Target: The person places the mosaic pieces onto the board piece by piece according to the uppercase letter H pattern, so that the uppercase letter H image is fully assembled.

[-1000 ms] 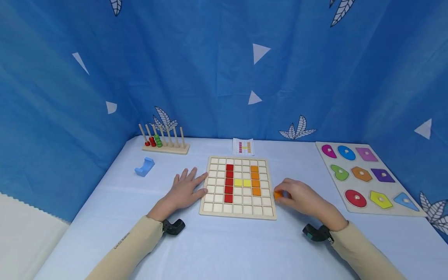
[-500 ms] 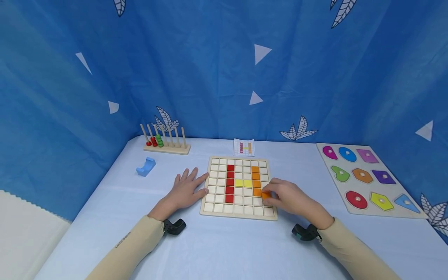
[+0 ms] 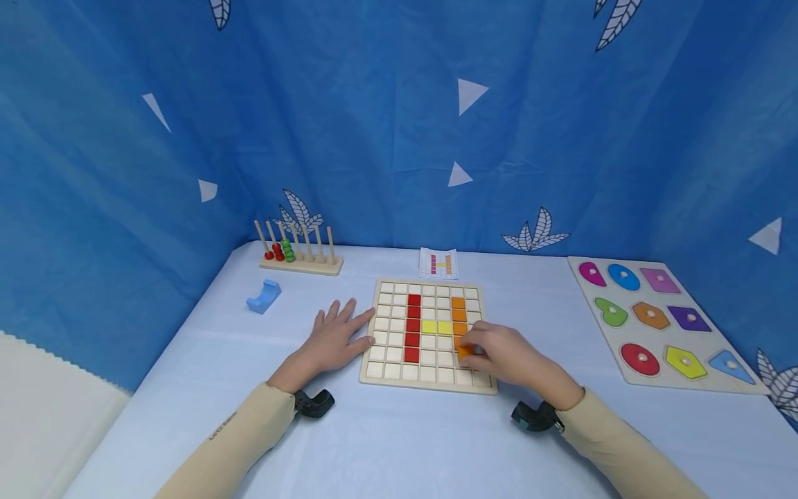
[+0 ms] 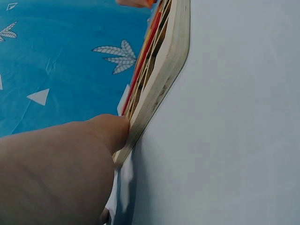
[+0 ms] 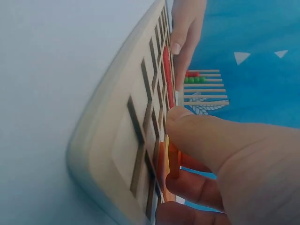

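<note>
A wooden grid board (image 3: 430, 388) lies flat on the white table. A column of red tiles (image 3: 413, 326), two yellow tiles (image 3: 436, 327) and a column of orange tiles (image 3: 458, 315) sit in its cells. My right hand (image 3: 508, 355) pinches an orange tile (image 5: 174, 161) between thumb and fingers, at the lower end of the orange column. Whether that tile rests in its cell cannot be told. My left hand (image 3: 333, 341) lies with fingers spread on the table, its thumb and index fingertip touching the board's left edge. The left wrist view shows the thumb (image 4: 115, 131) against the board's side.
Behind the board lies a small printed card (image 3: 438, 264) with a coloured grid pattern. A peg stand with red and green beads (image 3: 300, 265) and a blue curved block (image 3: 264, 296) are at the left. A shape puzzle board (image 3: 667, 326) lies at the right.
My right hand has carried the orange tile leftward from beside the board's right edge to the lower end of the orange column. The left hand keeps its place at the board's edge.
</note>
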A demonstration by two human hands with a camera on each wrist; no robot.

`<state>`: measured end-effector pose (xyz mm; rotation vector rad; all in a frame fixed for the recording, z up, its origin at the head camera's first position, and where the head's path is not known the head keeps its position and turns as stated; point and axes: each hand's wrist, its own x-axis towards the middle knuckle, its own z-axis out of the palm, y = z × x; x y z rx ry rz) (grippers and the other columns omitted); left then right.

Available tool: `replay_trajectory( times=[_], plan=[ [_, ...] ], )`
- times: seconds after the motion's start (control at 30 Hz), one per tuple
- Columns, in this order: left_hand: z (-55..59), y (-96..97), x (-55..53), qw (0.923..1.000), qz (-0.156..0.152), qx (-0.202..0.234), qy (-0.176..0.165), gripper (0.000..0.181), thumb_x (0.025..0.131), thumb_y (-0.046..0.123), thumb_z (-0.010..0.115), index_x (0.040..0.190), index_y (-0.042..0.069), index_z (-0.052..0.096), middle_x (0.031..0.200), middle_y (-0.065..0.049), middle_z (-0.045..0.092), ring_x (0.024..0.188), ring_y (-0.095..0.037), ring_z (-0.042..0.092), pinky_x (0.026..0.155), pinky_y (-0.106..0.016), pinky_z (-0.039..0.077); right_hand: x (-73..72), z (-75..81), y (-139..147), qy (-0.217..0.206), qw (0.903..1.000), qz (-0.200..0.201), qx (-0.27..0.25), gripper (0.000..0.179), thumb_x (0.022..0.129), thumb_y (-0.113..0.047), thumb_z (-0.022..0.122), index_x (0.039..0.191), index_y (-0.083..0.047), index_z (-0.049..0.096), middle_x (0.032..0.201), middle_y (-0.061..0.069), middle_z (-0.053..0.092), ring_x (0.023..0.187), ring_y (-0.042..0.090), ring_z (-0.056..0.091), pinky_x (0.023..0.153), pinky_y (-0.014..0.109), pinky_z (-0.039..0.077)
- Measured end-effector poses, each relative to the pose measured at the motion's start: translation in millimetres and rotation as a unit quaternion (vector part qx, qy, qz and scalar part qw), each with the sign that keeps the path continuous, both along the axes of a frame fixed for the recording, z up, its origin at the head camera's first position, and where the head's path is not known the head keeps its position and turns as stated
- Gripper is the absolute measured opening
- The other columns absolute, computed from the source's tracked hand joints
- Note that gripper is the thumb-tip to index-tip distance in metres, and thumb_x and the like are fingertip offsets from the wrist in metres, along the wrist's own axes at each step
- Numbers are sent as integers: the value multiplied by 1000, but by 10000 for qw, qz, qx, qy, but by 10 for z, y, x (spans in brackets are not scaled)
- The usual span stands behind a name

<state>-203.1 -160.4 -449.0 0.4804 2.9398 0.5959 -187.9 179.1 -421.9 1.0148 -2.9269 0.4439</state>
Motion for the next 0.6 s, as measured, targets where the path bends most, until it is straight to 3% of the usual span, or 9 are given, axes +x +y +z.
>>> replay_trajectory(
  times=[0.6],
  plan=[
    [-6, -7, -11, 10000, -7, -6, 9, 63, 102, 43, 55, 158, 19, 41, 167, -26, 22, 155, -55, 10, 119, -75, 9, 17, -37, -15, 9, 9999, 71, -135, 28, 86, -27, 83, 108, -12, 79, 88, -5, 66, 70, 3, 47, 60, 15, 43]
  ],
)
